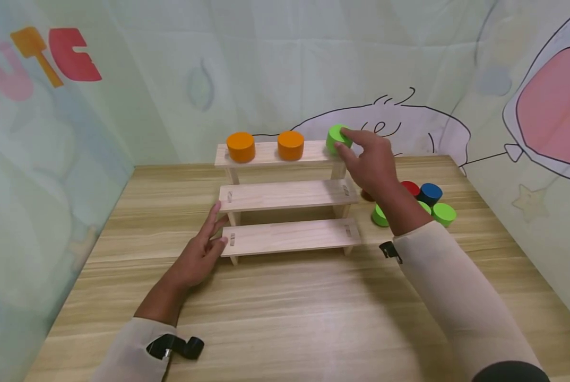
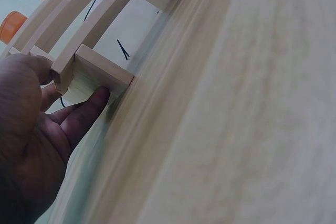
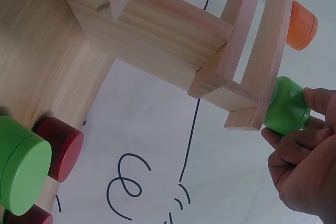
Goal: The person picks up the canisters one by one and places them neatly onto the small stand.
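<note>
A three-tier wooden stand (image 1: 290, 236) stands on the table. Two orange round blocks (image 1: 291, 146) sit on its top tier, one at the left and one near the middle. At that tier's right end, my right hand (image 1: 373, 159) pinches a green round block (image 1: 336, 139) between thumb and fingers. In the right wrist view the green block (image 3: 286, 106) is right at the board's surface. My left hand (image 1: 201, 257) rests against the stand's left side. Its thumb is by the lowest board's end, and in the left wrist view a fingertip (image 2: 100, 95) presses the side panel.
Right of the stand, partly behind my right forearm, are several green blocks (image 1: 444, 214), a blue block (image 1: 430, 194) and a red block (image 1: 411, 188). A printed cloth backdrop (image 1: 266, 69) rises behind the wood-grain table (image 1: 285, 318) and along both sides.
</note>
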`<state>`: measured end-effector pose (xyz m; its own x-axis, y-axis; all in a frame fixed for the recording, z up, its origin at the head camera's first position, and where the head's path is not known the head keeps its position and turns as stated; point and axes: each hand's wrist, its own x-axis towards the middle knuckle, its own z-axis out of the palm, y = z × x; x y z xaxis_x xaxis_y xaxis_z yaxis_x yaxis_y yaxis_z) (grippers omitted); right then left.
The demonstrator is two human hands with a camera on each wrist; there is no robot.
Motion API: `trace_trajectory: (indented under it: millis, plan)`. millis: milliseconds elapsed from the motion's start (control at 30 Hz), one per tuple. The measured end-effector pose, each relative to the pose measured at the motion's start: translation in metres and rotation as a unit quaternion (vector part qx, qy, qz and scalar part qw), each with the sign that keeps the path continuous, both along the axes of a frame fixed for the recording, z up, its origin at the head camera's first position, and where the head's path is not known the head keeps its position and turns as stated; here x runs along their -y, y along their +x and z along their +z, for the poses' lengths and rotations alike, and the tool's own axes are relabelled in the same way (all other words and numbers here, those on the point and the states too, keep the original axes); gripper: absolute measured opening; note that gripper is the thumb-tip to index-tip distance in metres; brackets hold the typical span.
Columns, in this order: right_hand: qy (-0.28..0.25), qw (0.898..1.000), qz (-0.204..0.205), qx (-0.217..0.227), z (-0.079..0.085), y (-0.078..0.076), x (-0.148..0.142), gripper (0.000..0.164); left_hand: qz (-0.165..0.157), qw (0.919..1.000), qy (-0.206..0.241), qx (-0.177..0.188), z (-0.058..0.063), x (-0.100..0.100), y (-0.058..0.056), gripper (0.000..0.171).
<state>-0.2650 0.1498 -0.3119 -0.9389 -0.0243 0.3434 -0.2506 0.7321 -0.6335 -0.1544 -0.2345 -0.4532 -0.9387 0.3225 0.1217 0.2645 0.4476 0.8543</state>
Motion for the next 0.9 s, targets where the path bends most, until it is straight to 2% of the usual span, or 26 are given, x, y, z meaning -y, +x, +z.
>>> trace_trajectory:
  millis: [200, 533, 900]
  plan:
    - [0.009, 1.000, 0.010, -0.003, 0.0006, -0.0016, 0.0051, 0.050, 0.001, 1.0000, 0.000, -0.001, -0.0010, 0.0012, 0.0003, 0.083]
    - [0.014, 1.000, 0.007, 0.005, -0.0010, -0.0010, 0.0073, 0.053, -0.005, 0.9999, 0.010, -0.002, -0.0016, 0.0005, -0.0010, 0.083]
    - [0.013, 1.000, -0.006, 0.021, -0.0003, -0.0002, 0.0092, 0.059, 0.001, 1.0000, -0.001, -0.002, 0.0011, -0.0008, 0.0007, 0.082]
